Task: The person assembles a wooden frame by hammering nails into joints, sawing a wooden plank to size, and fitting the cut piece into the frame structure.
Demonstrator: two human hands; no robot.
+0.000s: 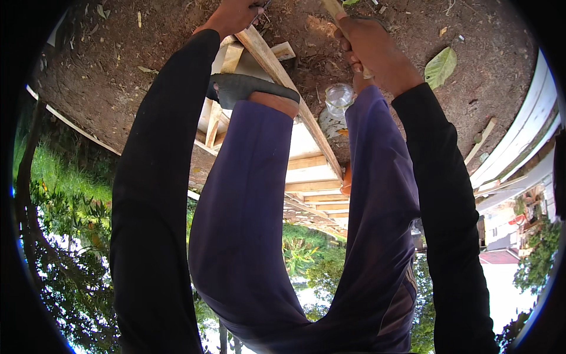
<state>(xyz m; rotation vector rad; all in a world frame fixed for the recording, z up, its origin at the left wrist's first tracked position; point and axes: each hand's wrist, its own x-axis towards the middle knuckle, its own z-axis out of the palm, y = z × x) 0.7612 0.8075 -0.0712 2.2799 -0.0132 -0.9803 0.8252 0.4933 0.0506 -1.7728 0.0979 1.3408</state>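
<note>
Above the wooden frame (306,150) on bare soil, left hand (233,15) clenched at a long plank's (277,71) top end, right hand (371,44) beside it wrapped around a wooden handle (335,8), sandalled foot (247,88) pressed on the plank, clear jar (338,97) just right of it.

No packages, labels, signs or screens visible; only bare soil, wood, foliage around.
</note>
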